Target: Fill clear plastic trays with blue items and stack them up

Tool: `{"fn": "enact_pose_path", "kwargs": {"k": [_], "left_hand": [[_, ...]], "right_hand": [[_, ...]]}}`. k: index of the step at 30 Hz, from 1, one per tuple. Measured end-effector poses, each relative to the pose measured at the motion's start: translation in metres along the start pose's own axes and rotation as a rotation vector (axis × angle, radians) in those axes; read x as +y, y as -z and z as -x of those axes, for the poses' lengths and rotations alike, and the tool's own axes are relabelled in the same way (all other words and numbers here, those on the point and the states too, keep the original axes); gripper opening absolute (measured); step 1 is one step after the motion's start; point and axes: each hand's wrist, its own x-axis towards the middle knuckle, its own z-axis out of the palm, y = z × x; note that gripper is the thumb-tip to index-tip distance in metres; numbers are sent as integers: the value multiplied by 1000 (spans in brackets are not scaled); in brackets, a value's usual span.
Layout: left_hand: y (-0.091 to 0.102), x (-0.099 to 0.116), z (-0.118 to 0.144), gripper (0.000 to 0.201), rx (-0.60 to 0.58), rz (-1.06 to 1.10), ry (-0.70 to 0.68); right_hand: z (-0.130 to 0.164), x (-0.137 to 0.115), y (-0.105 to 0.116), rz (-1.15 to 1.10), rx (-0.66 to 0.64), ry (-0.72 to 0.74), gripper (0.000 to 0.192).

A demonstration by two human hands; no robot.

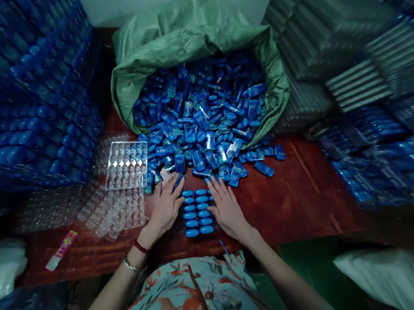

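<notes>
Two columns of blue oval pieces (196, 212) sit in a clear tray on the red-brown table (298, 198) right in front of me. My left hand (166, 205) lies flat along the tray's left side, fingers spread, its fingertips at the loose blue pieces (202, 119). My right hand (227, 207) lies flat on the tray's right side, covering part of it. Neither hand grips anything. The loose pieces spill from an open green sack (183, 40) just beyond my fingers.
Empty clear blister trays (125, 165) are piled left of my left hand. Stacks of filled blue trays (25, 98) rise on the left and right (388, 155). Grey tray stacks (331, 29) stand at the back right. A pink packet (61, 250) lies near the table's front left edge.
</notes>
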Motion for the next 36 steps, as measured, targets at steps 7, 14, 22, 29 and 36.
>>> {"fn": "enact_pose_path", "kwargs": {"k": [7,14,22,29,36], "left_hand": [[21,-8,-24,39,219,189,245],[28,-14,-80,30,-233,-252,449],[37,-8,-63,24,-127,-217,284],[63,-6,35,27,303,10,171],[35,2,93,24,261,258,288]], "right_hand": [[-25,18,17,-236,230,-81,40],[-113,6,34,235,-166,20,21],[-130,2,28,206,-216,120,27],[-75,46,46,-238,34,17,39],[15,44,31,-997,209,-392,47]]}}
